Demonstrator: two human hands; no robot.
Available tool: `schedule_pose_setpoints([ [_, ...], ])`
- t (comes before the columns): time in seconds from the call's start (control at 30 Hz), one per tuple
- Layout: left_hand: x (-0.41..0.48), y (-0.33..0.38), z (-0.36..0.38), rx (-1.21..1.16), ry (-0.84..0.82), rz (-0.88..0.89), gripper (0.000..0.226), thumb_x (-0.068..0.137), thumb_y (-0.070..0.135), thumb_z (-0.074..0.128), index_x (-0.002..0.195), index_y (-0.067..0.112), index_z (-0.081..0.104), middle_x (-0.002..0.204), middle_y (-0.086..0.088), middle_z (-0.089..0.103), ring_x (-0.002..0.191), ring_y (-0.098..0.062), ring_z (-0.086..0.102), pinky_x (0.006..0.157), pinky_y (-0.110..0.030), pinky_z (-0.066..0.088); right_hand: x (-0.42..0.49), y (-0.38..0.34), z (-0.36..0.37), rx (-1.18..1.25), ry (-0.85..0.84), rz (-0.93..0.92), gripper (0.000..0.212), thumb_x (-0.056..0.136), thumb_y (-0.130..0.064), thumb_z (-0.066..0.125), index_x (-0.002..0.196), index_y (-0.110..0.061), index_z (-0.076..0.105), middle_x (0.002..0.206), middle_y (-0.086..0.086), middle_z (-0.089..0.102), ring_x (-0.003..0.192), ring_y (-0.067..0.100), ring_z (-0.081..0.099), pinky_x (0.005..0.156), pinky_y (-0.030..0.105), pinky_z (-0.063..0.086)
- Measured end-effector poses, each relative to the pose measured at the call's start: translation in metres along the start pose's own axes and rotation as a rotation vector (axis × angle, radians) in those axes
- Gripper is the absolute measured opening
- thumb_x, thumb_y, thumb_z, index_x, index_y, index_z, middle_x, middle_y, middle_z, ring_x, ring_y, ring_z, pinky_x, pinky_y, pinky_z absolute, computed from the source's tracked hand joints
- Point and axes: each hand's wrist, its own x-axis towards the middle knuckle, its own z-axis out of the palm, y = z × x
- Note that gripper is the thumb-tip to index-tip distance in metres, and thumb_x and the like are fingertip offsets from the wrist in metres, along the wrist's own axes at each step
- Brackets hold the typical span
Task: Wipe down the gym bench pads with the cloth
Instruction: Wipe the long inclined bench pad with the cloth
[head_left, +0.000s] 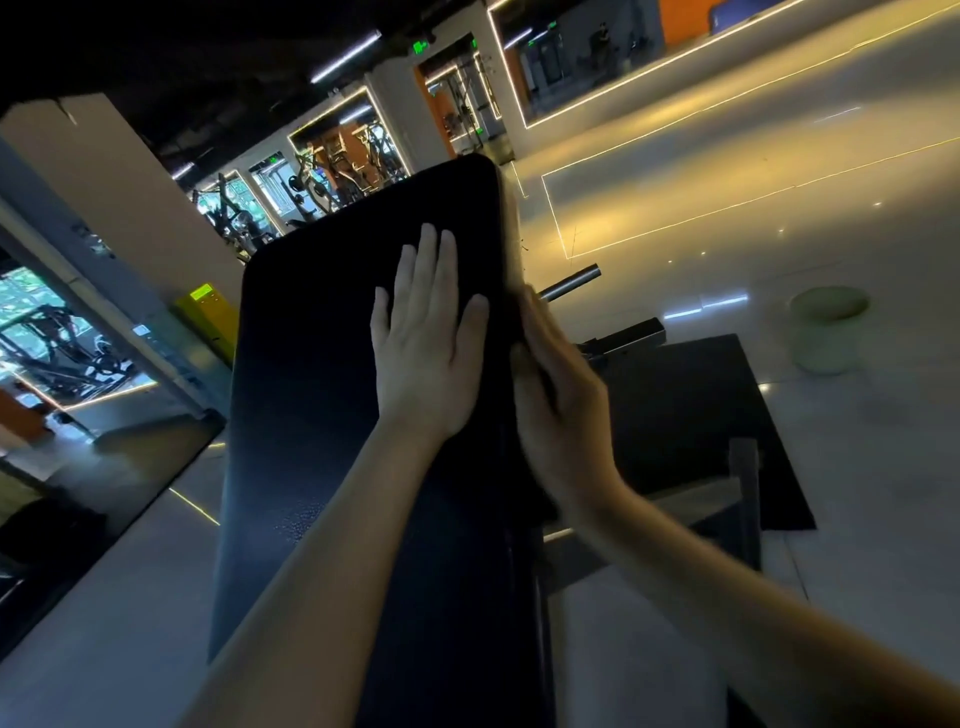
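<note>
**Bench wipe-down: all about that right-hand edge**

One long black textured bench pad (332, 395) in view, long axis running from 6 o'clock up to about 12, tilted away at the far end. Two bare hands on it. The left hand (426, 343) lies flat on the top face near the middle, fingers straight and slightly spread, gripping nothing. The right hand (558, 410) is at 3 o'clock from it, pushed against the pad's right side edge; it's motion-blurred, fingers seem to run up along the edge, but I can't tell if they're pinching anything.

The cloth I honestly can't make out; my guess is it's trapped under the right palm against that edge, so the right hand is nearer the job. The stroke probably follows the edge toward 12, left hand just bracing.

Other stuff: one pale green round stool (827, 327) at 3 o'clock; one grey metal bar (570, 283) beside the pad; one black floor mat (696, 436).
</note>
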Motion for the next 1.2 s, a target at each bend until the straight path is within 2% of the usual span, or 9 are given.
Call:
schedule_pose_setpoints([
  [0.23,0.0,-0.002,0.001,-0.019,0.003,0.017,0.071,0.095,0.057,0.008,0.158,0.025,0.004,0.165,0.009,-0.003,0.151,-0.006,-0.008,0.117,-0.024,-0.012,-0.124,-0.001,-0.01,-0.095,-0.041,-0.033,0.046,0.103,-0.03,0.04,0.148,-0.021,0.036,0.156,-0.007,0.034,0.145,0.02,0.028,0.116,0.031,0.027],
  [0.33,0.0,-0.004,0.002,-0.026,0.007,0.026,0.07,0.095,0.057,0.009,0.158,0.026,0.003,0.165,0.01,-0.003,0.151,-0.005,-0.008,0.118,-0.024,-0.012,-0.085,-0.002,-0.002,0.013,0.007,0.059,0.048,0.098,-0.024,0.042,0.146,-0.032,0.038,0.154,-0.019,0.032,0.146,0.01,0.024,0.118,0.029,0.025],
  [0.43,0.0,-0.006,0.002,-0.019,0.001,0.026,0.07,0.095,0.057,0.009,0.157,0.026,0.002,0.165,0.01,-0.003,0.15,-0.005,-0.009,0.118,-0.024,-0.011,-0.008,-0.003,0.008,0.058,0.042,0.083,0.047,0.098,-0.015,0.042,0.144,-0.018,0.044,0.153,-0.004,0.039,0.144,0.01,0.029,0.117,0.037,0.032],
  [0.57,-0.001,-0.006,0.001,-0.026,-0.003,0.029,0.069,0.095,0.055,0.01,0.157,0.025,0.005,0.165,0.009,-0.003,0.15,-0.005,-0.008,0.121,-0.029,-0.008,0.097,0.007,0.016,-0.078,0.023,0.028,0.047,0.098,-0.025,0.034,0.134,-0.003,0.053,0.121,0.011,0.063,0.104,0.012,0.059,0.079,0.014,0.045],
  [0.63,-0.002,-0.005,0.001,-0.018,-0.006,0.02,0.069,0.095,0.055,0.008,0.157,0.026,0.005,0.164,0.01,-0.004,0.15,-0.004,-0.009,0.121,-0.03,-0.008,0.123,0.013,0.016,-0.109,0.011,0.037,0.063,0.089,-0.04,0.027,0.126,0.003,0.056,0.098,0.004,0.056,0.087,0.015,0.05,0.071,0.018,0.035],
  [0.77,-0.002,-0.003,0.0,-0.024,-0.005,0.018,0.07,0.094,0.055,0.009,0.157,0.024,0.005,0.165,0.008,-0.003,0.151,-0.007,-0.008,0.12,-0.03,-0.008,0.1,0.019,0.009,-0.023,-0.015,0.06,0.051,0.096,-0.027,0.035,0.138,-0.003,0.049,0.122,0.01,0.062,0.11,0.023,0.06,0.092,0.037,0.051],
  [0.9,-0.001,-0.003,0.001,-0.025,0.001,0.006,0.071,0.094,0.055,0.01,0.157,0.024,0.005,0.166,0.006,-0.001,0.151,-0.008,-0.006,0.119,-0.027,-0.009,0.006,0.005,0.002,0.127,-0.016,0.094,0.046,0.1,-0.012,0.041,0.146,-0.008,0.039,0.153,0.009,0.039,0.144,0.018,0.032,0.117,0.04,0.032],
  [1.03,0.0,-0.003,0.001,-0.005,0.002,0.005,0.073,0.093,0.057,0.007,0.158,0.024,0.004,0.166,0.007,-0.002,0.151,-0.009,-0.006,0.12,-0.03,-0.009,-0.101,0.002,-0.009,0.005,-0.05,0.066,0.05,0.102,-0.024,0.041,0.15,-0.015,0.031,0.158,-0.002,0.03,0.148,0.02,0.023,0.119,0.035,0.023],
  [1.2,0.0,-0.003,0.001,-0.014,0.008,0.013,0.073,0.093,0.057,0.007,0.158,0.024,0.004,0.166,0.007,-0.002,0.151,-0.009,-0.006,0.119,-0.029,-0.01,-0.152,0.011,-0.017,-0.154,-0.11,-0.016,0.046,0.105,-0.037,0.033,0.149,-0.024,0.031,0.157,-0.004,0.032,0.145,0.024,0.028,0.115,0.04,0.029],
])
